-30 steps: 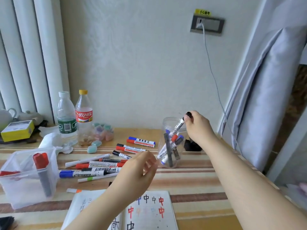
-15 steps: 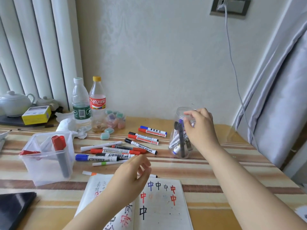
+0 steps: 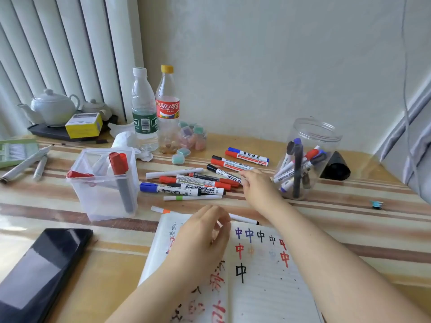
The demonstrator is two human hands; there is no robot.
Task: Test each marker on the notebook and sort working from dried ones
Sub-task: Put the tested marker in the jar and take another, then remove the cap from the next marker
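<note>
Head view: right hand [image 3: 257, 187] fingers [image 3: 245, 174] loosely open, empty, reaching the marker pile [image 3: 193, 184], could nudge neighbours rolling; left hand [image 3: 200, 231] curled, empty

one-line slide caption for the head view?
Right hand reaches into loose markers beside the clear jar; left hand hovers over the open notebook.
</note>
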